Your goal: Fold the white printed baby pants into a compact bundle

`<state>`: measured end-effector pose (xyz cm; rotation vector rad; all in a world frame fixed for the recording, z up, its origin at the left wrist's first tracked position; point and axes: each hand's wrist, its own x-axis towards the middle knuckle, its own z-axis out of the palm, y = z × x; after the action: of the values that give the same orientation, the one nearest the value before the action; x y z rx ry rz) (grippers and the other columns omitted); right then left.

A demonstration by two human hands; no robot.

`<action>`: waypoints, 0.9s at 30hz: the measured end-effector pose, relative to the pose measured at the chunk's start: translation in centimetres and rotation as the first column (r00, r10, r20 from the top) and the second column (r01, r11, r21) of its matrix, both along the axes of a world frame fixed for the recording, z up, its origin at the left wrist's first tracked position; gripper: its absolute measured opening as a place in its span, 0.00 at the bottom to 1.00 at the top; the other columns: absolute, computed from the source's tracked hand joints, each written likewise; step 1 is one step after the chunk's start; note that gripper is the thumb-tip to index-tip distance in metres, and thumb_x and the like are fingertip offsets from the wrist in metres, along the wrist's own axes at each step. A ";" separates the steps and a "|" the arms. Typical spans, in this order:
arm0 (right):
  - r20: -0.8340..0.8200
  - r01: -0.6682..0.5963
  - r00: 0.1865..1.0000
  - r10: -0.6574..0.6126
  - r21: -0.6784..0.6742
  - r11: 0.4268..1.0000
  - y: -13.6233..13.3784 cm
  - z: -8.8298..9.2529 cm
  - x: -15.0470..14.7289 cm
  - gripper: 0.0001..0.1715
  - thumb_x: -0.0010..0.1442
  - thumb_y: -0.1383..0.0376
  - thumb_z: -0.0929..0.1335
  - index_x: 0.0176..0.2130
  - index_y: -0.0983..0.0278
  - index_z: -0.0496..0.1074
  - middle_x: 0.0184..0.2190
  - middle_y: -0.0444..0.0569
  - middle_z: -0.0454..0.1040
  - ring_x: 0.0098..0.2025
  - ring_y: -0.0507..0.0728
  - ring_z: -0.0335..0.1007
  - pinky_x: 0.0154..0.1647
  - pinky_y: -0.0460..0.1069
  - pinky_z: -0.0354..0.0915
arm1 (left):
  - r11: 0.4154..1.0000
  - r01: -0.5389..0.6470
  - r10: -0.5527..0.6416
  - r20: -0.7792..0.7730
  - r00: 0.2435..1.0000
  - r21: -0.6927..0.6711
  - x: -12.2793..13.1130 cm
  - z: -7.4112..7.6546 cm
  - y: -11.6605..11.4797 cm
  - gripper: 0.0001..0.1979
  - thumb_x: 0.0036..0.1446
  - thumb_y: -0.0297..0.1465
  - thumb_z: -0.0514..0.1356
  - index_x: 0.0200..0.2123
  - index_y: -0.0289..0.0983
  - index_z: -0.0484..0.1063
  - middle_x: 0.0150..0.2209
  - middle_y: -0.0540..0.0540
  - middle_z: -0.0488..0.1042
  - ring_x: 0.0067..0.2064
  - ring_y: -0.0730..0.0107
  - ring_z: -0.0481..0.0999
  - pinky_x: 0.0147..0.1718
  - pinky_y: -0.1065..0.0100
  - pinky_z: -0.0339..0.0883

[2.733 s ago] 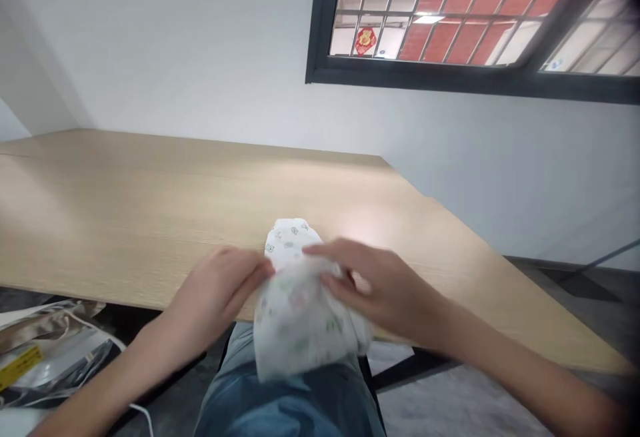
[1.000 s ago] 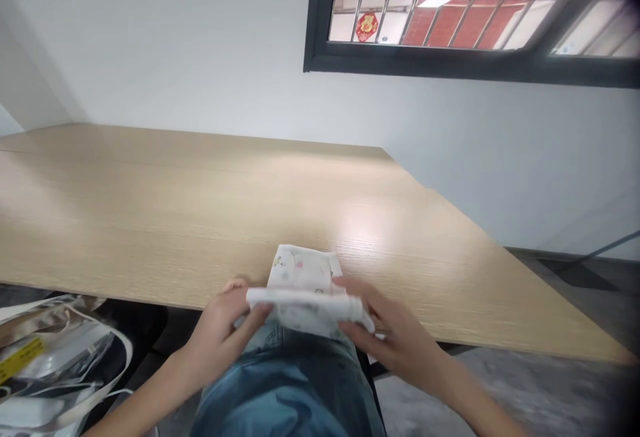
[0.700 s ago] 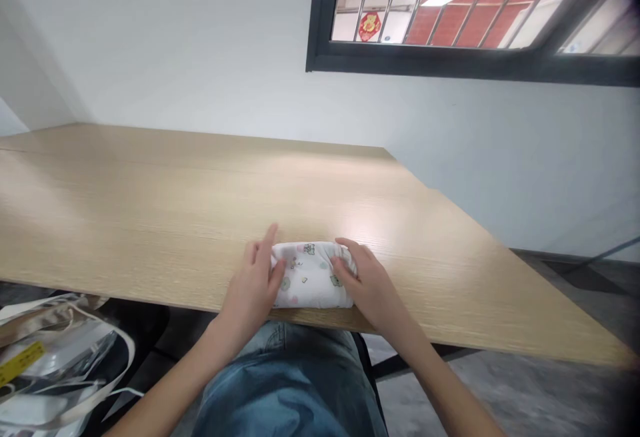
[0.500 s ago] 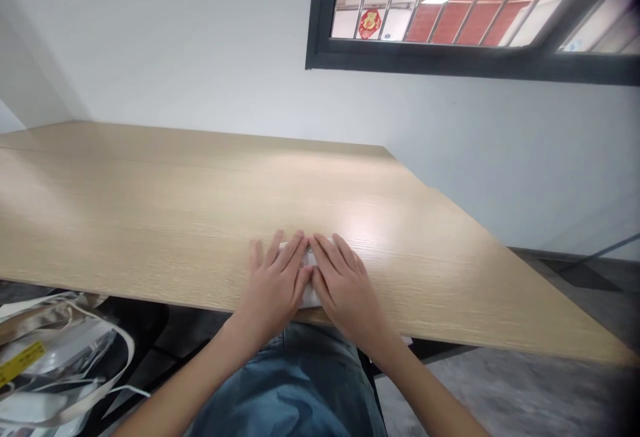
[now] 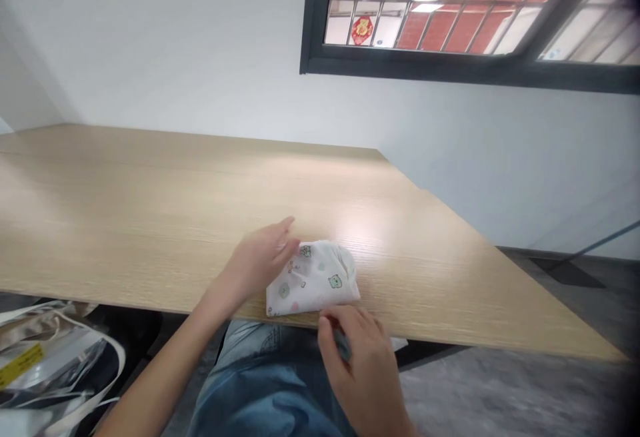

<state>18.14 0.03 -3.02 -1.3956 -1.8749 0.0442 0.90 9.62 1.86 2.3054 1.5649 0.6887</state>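
A folded white cloth (image 5: 313,280) printed with small bears and coloured shapes lies flat near the table's front edge, with a rounded, layered fold at its right end. Beside its left end is my left hand (image 5: 263,254), slightly blurred, fingers stretched out and thumb over the cloth's upper left corner; I cannot tell whether it touches. My right hand (image 5: 367,364) is at the table edge by the cloth's lower right side. Its fingers are loosely curved, thumb apart, and nothing shows in them.
The pale wooden table (image 5: 175,204) runs back to a grey-white wall (image 5: 175,44) and narrows along its slanted right edge. A dark-framed barred window (image 5: 425,70) is at the upper right. Lower left, below table level, sits a bag (image 5: 55,364) of assorted items with a pale strap.
Both hands lay together over the cloth and have now parted. My left hand moved to the left, my right hand down towards the table edge. The cloth is uncovered.
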 end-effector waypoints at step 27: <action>0.209 0.257 0.954 -0.214 -0.206 0.944 4.5 -0.8 8.0 0.20 0.59 0.53 0.56 0.34 0.61 0.68 0.34 0.51 0.73 0.40 0.65 0.67 0.37 0.59 0.60 | 0.982 -0.097 0.072 -0.153 0.986 -0.163 9.7 -2.9 -5.8 0.14 0.61 0.35 0.46 0.43 0.32 0.63 0.36 0.39 0.73 0.34 0.57 0.76 0.28 0.64 0.66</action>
<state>26.16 4.56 -3.83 -1.8338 -1.8817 0.0149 10.58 3.87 -1.04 2.2170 1.7229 0.3940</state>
